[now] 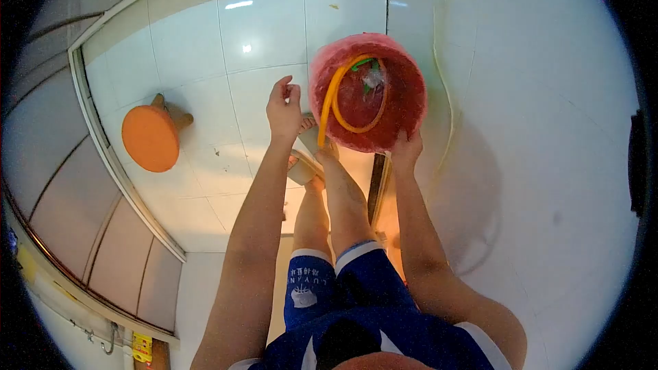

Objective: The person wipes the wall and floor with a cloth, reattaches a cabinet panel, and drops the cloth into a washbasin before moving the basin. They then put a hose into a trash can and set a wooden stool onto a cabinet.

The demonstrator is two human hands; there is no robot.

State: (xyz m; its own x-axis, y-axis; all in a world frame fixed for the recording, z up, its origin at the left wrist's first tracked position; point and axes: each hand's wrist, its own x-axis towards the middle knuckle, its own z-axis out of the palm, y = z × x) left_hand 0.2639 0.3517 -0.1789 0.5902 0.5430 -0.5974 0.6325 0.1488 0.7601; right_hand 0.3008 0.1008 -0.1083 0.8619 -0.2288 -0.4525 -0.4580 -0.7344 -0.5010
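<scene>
My right hand (407, 149) grips the near right rim of a red bucket (404, 89), its fingers partly hidden by the wall. Inside the bucket lie a coiled yellow-orange hose (330, 99), a green item (362, 64) near the far side and something clear and whitish that I cannot make out. Just left of the bucket, my left hand (284, 111) is raised with its fingers curled but apart, holding nothing and not touching the rim.
An orange round stool (151, 138) stands on the tiled floor at the left, by a framed sliding door (130, 181). My feet and legs are below the bucket. A pale wall (534, 130) rises on the right.
</scene>
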